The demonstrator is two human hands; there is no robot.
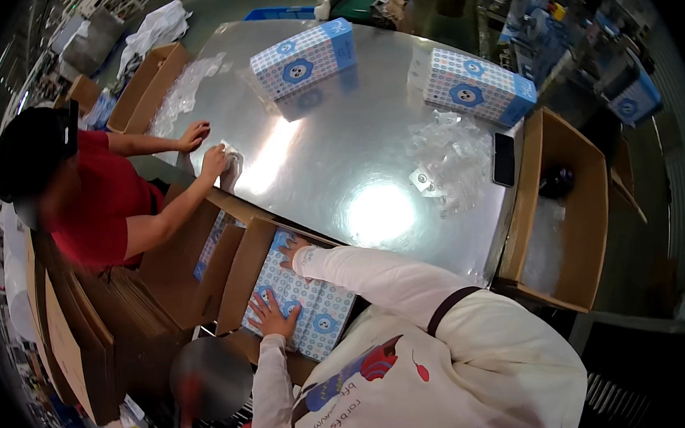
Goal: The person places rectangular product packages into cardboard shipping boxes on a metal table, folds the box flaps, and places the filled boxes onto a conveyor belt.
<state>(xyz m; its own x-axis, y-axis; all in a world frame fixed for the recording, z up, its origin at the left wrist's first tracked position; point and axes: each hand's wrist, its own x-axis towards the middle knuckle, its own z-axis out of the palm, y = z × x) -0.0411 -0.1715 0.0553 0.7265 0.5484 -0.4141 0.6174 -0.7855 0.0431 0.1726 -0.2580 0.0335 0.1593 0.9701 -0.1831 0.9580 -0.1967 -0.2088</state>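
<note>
Head view shows your left hand (pixel 273 316) and right hand (pixel 294 253), fingers wide, resting on the patterned boxes (pixel 323 297) inside the carton (pixel 244 272) at seven o'clock, seemingly to keep them level.

Single head-worn view: looks down from above, close over left hand (pixel 275 317) and right hand (pixel 294 251), bench (pixel 367 123) beyond (fisheye, so its edges bow).

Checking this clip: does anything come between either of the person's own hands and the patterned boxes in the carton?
Nothing visible does. The left hand lies spread on the patterned boxes, and the right hand is at their far end. The carton wall stands beside them, not over them.
</note>
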